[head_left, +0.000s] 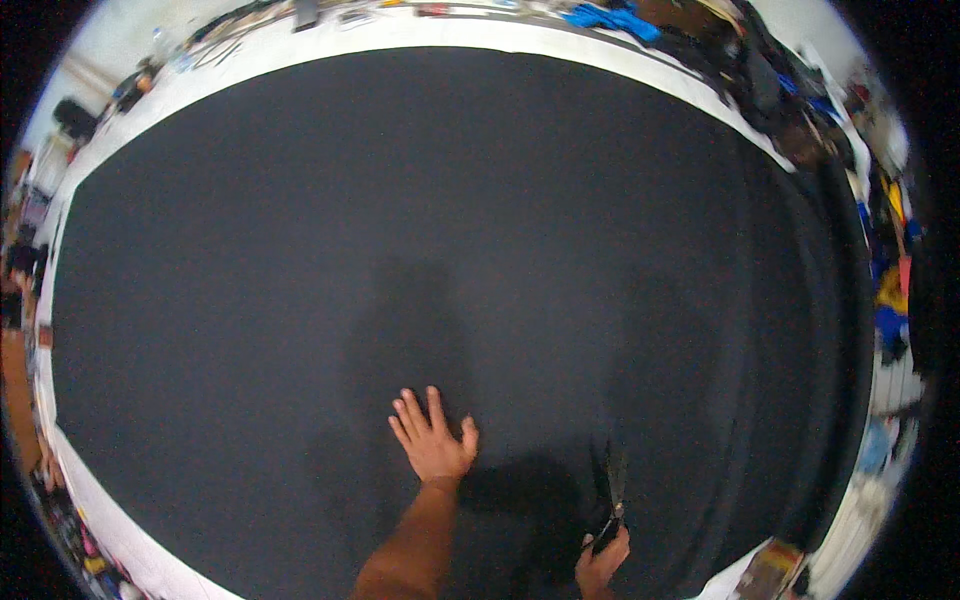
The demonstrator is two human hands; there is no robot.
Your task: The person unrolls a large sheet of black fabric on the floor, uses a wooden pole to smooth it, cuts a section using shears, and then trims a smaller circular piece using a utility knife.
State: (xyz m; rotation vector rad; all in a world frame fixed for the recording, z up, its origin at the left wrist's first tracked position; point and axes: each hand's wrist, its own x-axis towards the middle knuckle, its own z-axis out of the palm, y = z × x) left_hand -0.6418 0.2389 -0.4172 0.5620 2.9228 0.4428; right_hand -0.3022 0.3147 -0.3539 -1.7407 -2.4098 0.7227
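A wide sheet of black fabric (300, 200) lies spread over a white table. My left hand (437, 447) rests flat on the fabric near the middle of the front, palm down with its fingers spread. To its right, my right hand (603, 566) grips a pair of scissors (616, 490) by the dark handles. The scissors point away from me, and their blades look slightly apart. Whether the blades touch the fabric I cannot tell. Part of the right hand's fingers is hidden behind the handles.
Folds of the black fabric run along the right side. The white table edge (140, 540) shows around the cloth. A blue cloth (612, 20) and dark bundled material (760, 80) lie at the far right. A brownish box-like thing (770, 572) stands at the near right corner.
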